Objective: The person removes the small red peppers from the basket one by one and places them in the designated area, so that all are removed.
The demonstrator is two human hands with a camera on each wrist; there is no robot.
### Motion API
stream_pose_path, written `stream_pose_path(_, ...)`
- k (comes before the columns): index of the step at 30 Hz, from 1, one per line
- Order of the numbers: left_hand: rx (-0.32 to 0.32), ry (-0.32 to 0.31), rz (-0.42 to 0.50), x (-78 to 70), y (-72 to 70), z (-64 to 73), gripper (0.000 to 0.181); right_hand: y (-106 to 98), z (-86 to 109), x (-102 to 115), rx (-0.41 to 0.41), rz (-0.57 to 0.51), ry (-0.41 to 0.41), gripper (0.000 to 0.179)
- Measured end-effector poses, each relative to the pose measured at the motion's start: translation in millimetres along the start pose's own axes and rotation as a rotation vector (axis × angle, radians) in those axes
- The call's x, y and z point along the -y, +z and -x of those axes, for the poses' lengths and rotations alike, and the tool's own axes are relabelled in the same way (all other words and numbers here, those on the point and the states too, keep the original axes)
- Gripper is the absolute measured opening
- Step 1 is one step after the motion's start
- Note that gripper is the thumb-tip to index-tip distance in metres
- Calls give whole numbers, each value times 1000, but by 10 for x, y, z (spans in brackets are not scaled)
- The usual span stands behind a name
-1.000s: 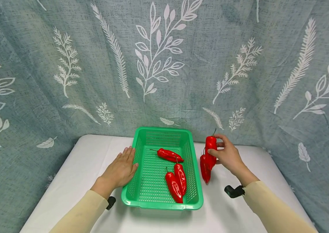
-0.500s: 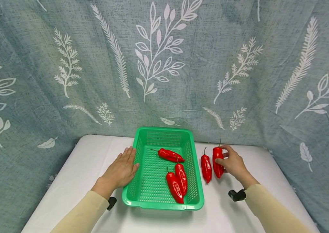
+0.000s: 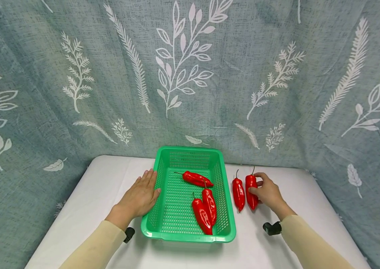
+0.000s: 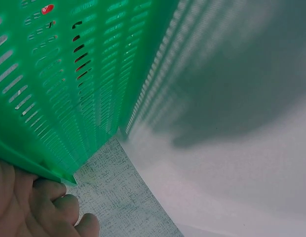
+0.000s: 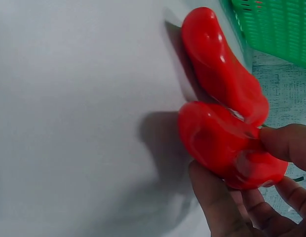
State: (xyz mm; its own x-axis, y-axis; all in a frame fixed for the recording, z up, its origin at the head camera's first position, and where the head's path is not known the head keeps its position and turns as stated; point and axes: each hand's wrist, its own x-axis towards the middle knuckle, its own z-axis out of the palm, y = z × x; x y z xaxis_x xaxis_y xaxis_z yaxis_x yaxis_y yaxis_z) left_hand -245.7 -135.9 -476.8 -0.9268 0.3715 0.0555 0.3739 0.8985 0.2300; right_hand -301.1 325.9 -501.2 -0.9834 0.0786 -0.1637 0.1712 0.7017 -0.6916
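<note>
Right hand [image 3: 270,192] pinches a red pepper [image 3: 251,182] between thumb and fingers, right of the green basket [image 3: 190,237]; a second pepper [image 3: 238,195] stands just beside it. Left hand [image 3: 139,196] lies against the basket's left rim, fingers straight. Held pepper is judged light, fairly firm, slick from its gloss; best gripped mid-body, clear of the thin stem. No brand, label or writing is legible.

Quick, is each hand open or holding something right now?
Left hand: open, touching the side of the green perforated plastic basket.
Right hand: holding a glossy red elongated pepper between thumb and fingers.
</note>
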Motion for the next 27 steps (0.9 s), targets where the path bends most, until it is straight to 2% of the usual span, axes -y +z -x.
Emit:
stream_pose_path(18,2,-6,19,-1,0,-2,68,111,-83,-88,-3,57,19,65)
stream_pose_path(27,1,-3,23,-3,-6,1,68,118,-59,-86,-12,71,8,68)
